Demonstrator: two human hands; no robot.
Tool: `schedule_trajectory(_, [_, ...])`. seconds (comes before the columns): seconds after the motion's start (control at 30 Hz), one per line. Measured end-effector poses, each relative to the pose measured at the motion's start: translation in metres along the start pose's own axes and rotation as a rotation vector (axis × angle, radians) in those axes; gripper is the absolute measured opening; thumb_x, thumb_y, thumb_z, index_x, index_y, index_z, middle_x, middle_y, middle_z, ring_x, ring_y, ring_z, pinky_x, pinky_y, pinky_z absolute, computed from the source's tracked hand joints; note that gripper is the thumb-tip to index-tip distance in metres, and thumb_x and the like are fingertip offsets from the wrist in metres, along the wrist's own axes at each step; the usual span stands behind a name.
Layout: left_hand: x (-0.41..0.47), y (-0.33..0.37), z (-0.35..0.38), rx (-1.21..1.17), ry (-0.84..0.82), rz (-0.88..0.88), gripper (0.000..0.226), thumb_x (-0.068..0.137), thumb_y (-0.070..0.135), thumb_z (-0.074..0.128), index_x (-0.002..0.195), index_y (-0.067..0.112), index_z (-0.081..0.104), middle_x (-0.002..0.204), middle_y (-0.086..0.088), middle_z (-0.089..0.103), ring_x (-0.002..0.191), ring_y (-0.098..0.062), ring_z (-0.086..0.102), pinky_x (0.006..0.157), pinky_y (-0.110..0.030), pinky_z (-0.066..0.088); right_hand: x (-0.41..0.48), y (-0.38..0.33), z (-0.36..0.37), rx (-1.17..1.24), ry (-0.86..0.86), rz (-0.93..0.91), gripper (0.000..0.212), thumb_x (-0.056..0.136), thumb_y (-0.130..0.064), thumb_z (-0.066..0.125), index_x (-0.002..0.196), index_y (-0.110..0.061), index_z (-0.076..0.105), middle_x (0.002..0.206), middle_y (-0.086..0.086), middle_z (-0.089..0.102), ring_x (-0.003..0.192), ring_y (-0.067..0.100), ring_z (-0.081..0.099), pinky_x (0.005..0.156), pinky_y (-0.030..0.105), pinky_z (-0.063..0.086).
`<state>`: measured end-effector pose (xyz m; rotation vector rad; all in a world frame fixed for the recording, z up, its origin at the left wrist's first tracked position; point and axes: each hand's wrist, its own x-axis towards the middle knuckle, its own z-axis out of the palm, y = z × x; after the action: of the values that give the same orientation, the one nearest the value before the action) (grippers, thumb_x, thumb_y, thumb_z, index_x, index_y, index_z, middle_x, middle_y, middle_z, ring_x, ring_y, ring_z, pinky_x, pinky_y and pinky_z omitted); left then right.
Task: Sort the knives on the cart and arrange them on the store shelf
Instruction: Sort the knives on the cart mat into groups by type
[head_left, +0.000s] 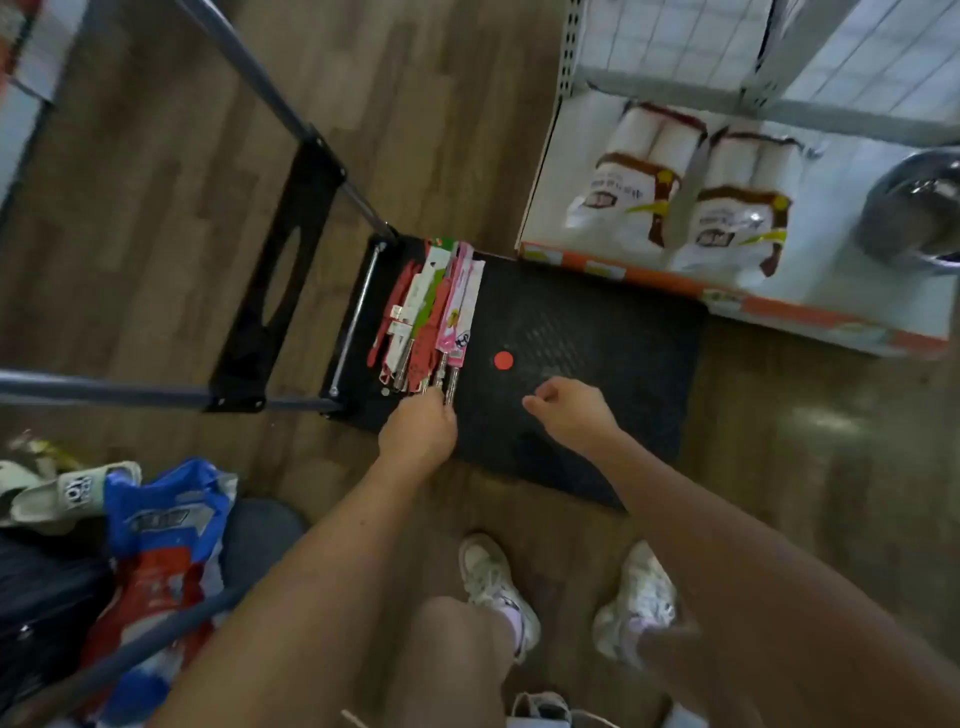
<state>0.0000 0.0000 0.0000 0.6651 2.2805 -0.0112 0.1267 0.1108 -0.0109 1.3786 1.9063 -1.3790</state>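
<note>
A row of packaged knives (434, 312) in red, white, green and pink sleeves lies on the left part of the black flat cart (597, 332). Their metal handle ends point toward me. My left hand (418, 434) is at the near end of the row, its fingers curled around the handle ends of the pink-packaged knives. My right hand (569, 410) hovers over the bare cart deck to the right, fingers loosely curled and holding nothing. A red dot sticker (503, 360) sits on the deck between the knives and my right hand.
The cart's folded handle frame (280, 270) lies on the wooden floor to the left. The white store shelf (737, 291) at the right holds bagged goods (675, 197) and a steel bowl (914, 208). A blue and red bag (156, 545) lies lower left. My shoes (498, 582) stand near the cart.
</note>
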Motion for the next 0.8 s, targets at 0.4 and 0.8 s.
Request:
schedule_trajectory(0.4, [0.214,-0.083,0.169,0.118,0.239,0.146,0.033,0.094,0.026,0.047,0.117,0.002,0.049,0.119,-0.018,0.055,0.111,-0.033,0.052,0.087,-0.039,0.042,0.237,0.045,0.171,0.204,0.132,-0.062,0.044,0.092,-0.046,0.046,0.094,-0.005,0.064,0.093,0.015,0.068,0.086,0.032,0.066,0.083,0.043,0.053])
schedule_trajectory(0.8, [0.251,-0.100,0.190,-0.154,0.346,0.108,0.032,0.090,0.030,0.055,0.104,0.002,0.061,0.103,-0.015,0.065,0.099,-0.031,0.059,0.085,-0.037,0.045,0.291,0.027,0.197,0.376,0.198,-0.019,0.034,0.080,-0.038,0.067,0.061,-0.012,0.054,0.070,0.008,0.065,0.076,0.024,0.067,0.081,0.041,0.057])
